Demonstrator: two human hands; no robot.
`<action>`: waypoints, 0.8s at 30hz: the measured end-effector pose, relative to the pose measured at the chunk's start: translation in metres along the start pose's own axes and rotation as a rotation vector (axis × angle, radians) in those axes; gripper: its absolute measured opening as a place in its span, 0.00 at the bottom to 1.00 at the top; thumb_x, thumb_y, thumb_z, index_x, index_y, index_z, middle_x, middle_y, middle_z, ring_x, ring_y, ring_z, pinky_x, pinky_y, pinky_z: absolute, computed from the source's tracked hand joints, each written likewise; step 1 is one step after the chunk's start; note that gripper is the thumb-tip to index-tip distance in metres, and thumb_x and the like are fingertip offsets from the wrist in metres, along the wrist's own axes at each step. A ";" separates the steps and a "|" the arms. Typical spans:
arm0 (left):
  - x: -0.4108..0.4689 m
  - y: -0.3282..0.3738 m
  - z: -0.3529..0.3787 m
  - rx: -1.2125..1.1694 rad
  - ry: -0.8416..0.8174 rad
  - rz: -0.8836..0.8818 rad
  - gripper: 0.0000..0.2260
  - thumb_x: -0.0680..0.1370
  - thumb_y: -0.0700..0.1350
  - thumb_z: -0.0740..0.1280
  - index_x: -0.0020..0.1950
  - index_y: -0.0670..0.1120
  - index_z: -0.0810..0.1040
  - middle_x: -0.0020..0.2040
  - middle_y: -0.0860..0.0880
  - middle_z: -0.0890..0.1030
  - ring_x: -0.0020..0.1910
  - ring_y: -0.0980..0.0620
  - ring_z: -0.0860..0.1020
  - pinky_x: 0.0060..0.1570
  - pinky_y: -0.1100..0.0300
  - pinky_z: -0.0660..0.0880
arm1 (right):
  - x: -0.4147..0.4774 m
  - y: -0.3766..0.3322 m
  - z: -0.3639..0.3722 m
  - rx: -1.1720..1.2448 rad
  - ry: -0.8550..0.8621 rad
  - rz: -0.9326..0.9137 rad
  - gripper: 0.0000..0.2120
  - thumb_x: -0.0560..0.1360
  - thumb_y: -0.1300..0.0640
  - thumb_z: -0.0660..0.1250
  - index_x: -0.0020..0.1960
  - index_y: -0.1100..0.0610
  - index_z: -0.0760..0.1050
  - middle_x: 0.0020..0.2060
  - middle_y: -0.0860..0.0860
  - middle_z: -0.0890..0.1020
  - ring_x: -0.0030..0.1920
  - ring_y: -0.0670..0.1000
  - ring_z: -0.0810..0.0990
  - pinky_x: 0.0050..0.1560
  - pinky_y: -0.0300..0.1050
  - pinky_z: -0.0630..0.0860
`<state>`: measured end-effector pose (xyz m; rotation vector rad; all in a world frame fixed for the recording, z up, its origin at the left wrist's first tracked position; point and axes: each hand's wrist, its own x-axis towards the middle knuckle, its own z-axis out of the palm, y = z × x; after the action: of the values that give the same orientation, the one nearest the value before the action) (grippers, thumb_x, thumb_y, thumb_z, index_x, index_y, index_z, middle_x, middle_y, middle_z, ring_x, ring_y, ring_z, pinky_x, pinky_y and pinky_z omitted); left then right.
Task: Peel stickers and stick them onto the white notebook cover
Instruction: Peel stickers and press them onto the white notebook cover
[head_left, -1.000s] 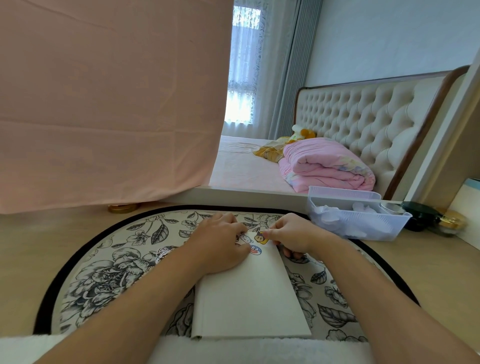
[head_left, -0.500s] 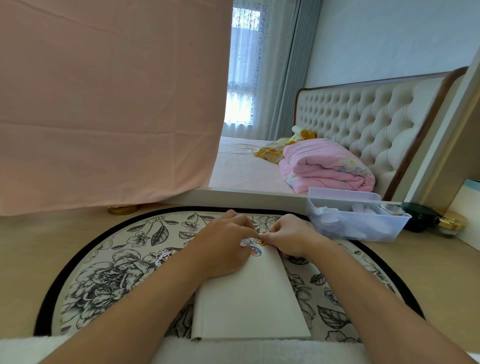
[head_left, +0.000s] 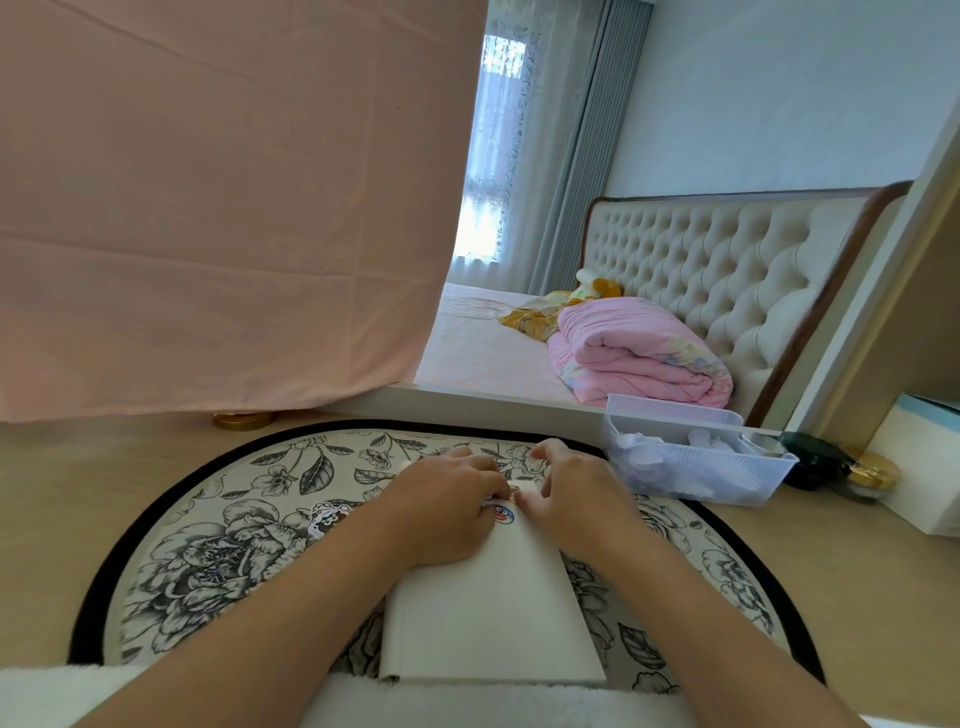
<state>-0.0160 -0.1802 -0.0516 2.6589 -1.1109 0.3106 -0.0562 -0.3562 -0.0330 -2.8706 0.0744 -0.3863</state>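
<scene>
One white hardcover notebook (head_left: 493, 613) lies closed on one round floral mat with a black rim (head_left: 208, 545), which covers the wooden surface. Its near edge touches a white fluffy cloth (head_left: 52, 696). Two hands work at its far end. The left hand (head_left: 441, 509) lies on the cover with curled fingers, and the right hand (head_left: 571, 499) curls in from the other side. Their fingertips meet at a small orange sticker (head_left: 513, 488).

The grip of each hand is closed down tight on that spot. I cannot tell whether either one pinches the sticker or only presses it flat. Two stickers show on the cover: the orange one, mostly hidden, and a round blue-and-red sticker (head_left: 503, 517) just beside it, nearer the camera. One printed sticker sheet (head_left: 327, 514) lies on the mat left of the left wrist.

A second ago the hands sat apart, with the stickers plain between them. Now they touch and cover most of them. The notebook has not shifted.

One clear plastic basket (head_left: 675, 415) stands right of the mat and holds crumpled white pieces. Two jars stand beside it, one black (head_left: 815, 462) and one gold-lidded (head_left: 872, 473).
</scene>
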 end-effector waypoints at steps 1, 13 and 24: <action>0.000 0.000 0.000 0.010 -0.005 0.005 0.17 0.79 0.49 0.57 0.66 0.56 0.76 0.62 0.58 0.75 0.63 0.54 0.70 0.58 0.57 0.72 | -0.003 -0.001 0.000 -0.016 -0.003 -0.014 0.23 0.77 0.42 0.67 0.69 0.46 0.69 0.55 0.47 0.82 0.58 0.51 0.79 0.56 0.47 0.75; 0.001 0.004 0.005 0.137 -0.170 -0.010 0.23 0.83 0.52 0.49 0.79 0.54 0.60 0.74 0.53 0.61 0.74 0.52 0.57 0.73 0.51 0.56 | -0.032 0.005 0.004 -0.257 -0.129 -0.198 0.20 0.83 0.45 0.51 0.70 0.48 0.72 0.66 0.45 0.72 0.66 0.51 0.70 0.62 0.50 0.73; 0.000 0.005 0.003 0.047 -0.051 -0.003 0.29 0.72 0.58 0.46 0.63 0.55 0.80 0.63 0.56 0.76 0.62 0.53 0.69 0.60 0.56 0.71 | -0.019 -0.006 0.002 -0.276 -0.312 -0.099 0.26 0.81 0.46 0.49 0.79 0.46 0.57 0.70 0.53 0.64 0.70 0.55 0.63 0.66 0.55 0.68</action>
<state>-0.0199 -0.1845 -0.0538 2.7237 -1.1280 0.2737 -0.0742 -0.3483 -0.0380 -3.1769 -0.0772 0.0653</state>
